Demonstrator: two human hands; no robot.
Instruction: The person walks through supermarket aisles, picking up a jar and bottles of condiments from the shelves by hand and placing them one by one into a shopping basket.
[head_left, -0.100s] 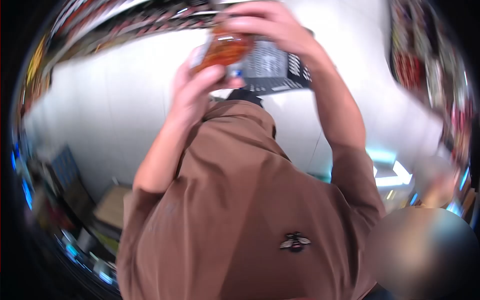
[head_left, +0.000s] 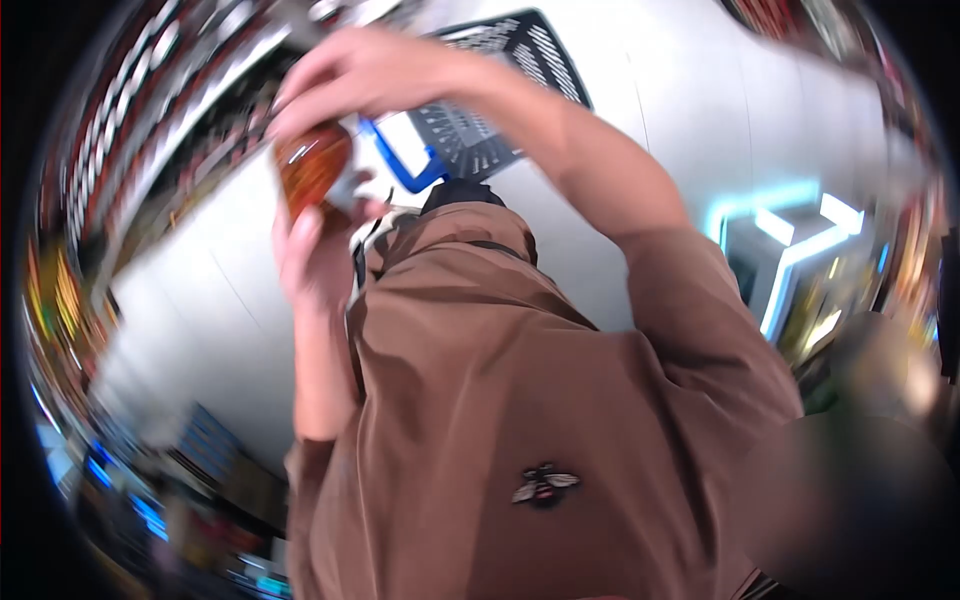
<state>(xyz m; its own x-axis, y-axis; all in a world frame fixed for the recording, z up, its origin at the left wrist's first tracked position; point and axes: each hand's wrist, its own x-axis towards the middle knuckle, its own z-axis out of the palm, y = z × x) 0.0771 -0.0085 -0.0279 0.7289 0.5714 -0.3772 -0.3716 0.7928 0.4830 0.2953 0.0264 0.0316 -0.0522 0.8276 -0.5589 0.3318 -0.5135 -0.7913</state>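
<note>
Clasping glossy, orange-red, rounded container (head_left: 316, 168) in left hand (head_left: 310, 255), lengthwise toward right hand (head_left: 360, 75) arched over top, grip there unclear.

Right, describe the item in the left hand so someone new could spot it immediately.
Start at the brown shirt filling the lower middle, then follow the left forearm up to the left hand. The glossy orange-red item is held there, just below the right hand. Its warm colour sets it apart from the dark slotted basket nearby.
</note>
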